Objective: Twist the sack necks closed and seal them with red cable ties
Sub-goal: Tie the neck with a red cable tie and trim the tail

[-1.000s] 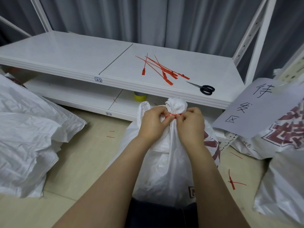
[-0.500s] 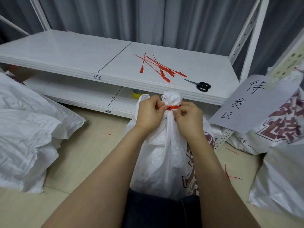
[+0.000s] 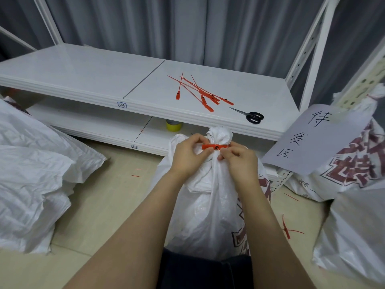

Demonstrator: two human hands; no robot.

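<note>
The white woven plastic sack [image 3: 208, 209] stands on the floor between the person's forearms, its twisted neck bunched into a knob just in front of the white metal shelf [image 3: 83, 80]. A flat red plastic cable tie [image 3: 215, 147] circles that neck. The left hand [image 3: 188, 157] pinches the tie's left end; the right hand [image 3: 239, 161] pinches its right side (both with curled fingers). A loose bundle of red cable ties [image 3: 200, 90] and black-handled scissors [image 3: 253, 116] lie on the shelf.
</note>
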